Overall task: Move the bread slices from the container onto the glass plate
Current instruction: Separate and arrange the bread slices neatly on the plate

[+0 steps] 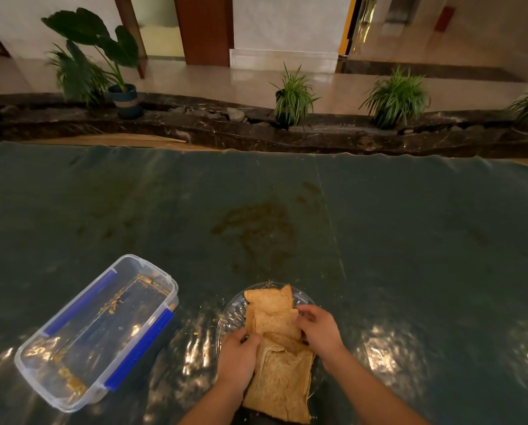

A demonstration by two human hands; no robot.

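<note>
Head view of a table covered by a dark green sheet [379, 240]. The bread slices [276, 348] lie overlapping in a row on the glass plate [235, 311], near the centre of the near edge; the nearest slice overhangs the plate's near rim. The left hand [236, 358] rests against the left edge of the row, its fingers curled and touching the bread. The right hand [319, 328] sits at the right edge, fingers bent over a middle slice and pressing on it; whether either hand actually pinches a slice cannot be told. To the left, well apart from the plate, stands the clear container [100, 329] with blue clips, holding only crumbs. A brownish stain [256, 228] marks the sheet beyond the plate. Potted plants [293, 96] line the far ledge.
</note>
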